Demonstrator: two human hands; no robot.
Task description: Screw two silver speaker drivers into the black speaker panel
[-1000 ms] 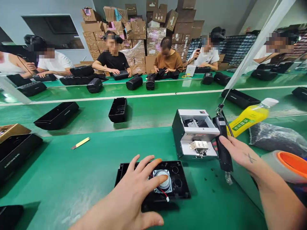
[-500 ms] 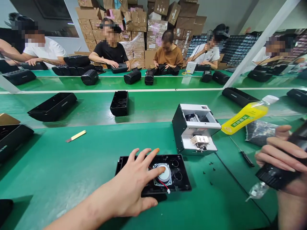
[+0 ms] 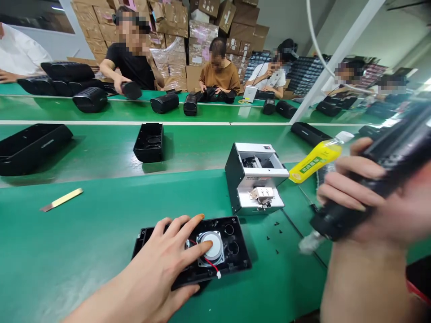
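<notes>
My left hand (image 3: 177, 251) spans a black speaker panel (image 3: 240, 260), thumb at the near edge and fingertips towards the far edge. Its index finger touches the round back of a speaker driver (image 3: 214, 246) set in the panel. Red wires with a white plug (image 3: 218, 274) trail from the driver. At the right, my right hand (image 3: 357, 184) is wrapped around a black electric screwdriver (image 3: 350, 211), held above the table and blurred. A clear piece (image 3: 310, 242) surrounds its lower end; the bit itself cannot be made out.
A screw feeder (image 3: 257, 179) stands behind the panel, with several loose screws (image 3: 276, 231) near it. A yellow bottle (image 3: 316, 161) lies tilted beside it. A yellow-handled scraper (image 3: 62, 199) lies left. Black speaker housings (image 3: 148, 146) stand further back. Several people work across the table.
The view has swung right, so table items appear further left. My right hand has brought the screwdriver closer to the panel. My left hand stays on the panel. A co-worker opposite has raised one hand.
</notes>
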